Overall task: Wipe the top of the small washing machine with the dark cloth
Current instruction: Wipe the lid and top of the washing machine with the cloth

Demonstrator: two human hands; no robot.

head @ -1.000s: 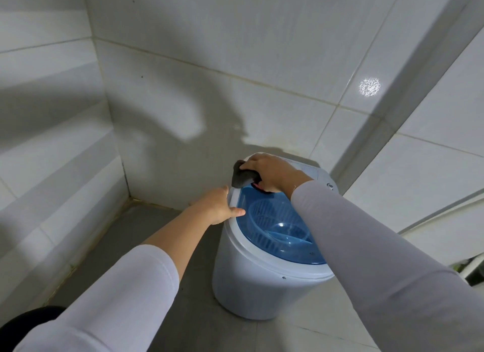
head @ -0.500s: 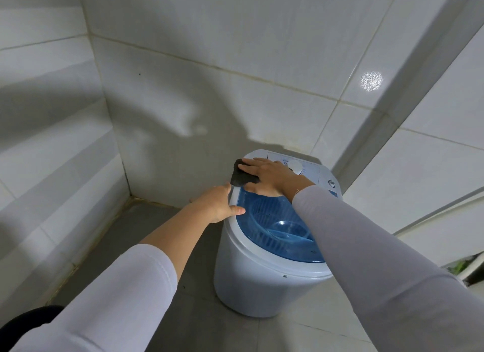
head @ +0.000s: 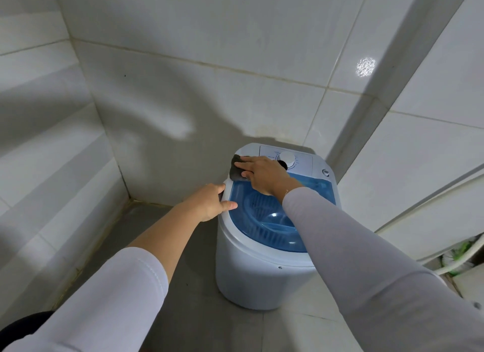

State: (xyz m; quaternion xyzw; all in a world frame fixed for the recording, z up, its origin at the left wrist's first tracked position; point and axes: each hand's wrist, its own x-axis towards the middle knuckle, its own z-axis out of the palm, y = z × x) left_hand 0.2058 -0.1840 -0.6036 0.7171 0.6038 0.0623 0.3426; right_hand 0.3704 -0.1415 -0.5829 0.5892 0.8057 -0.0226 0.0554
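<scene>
A small white washing machine [head: 251, 278] with a clear blue lid [head: 264, 218] stands on the grey floor in a tiled corner. Its control panel with a white dial [head: 286, 157] runs along the far edge. My right hand [head: 264, 174] lies flat on the dark cloth [head: 237, 171], pressing it onto the machine's top at the far left, beside the panel. Most of the cloth is hidden under my palm and fingers. My left hand [head: 209, 203] grips the left rim of the machine, thumb resting on the lid's edge.
White tiled walls close in behind and to the left of the machine. A white hose or pipe [head: 445, 257] and something green [head: 463, 249] sit low at the right. Grey floor [head: 183, 286] lies open in front of and left of the machine.
My right hand has slid the cloth from the lid's far-left edge back onto the white top by the control panel, uncovering the dial. My left hand has kept its hold on the rim.
</scene>
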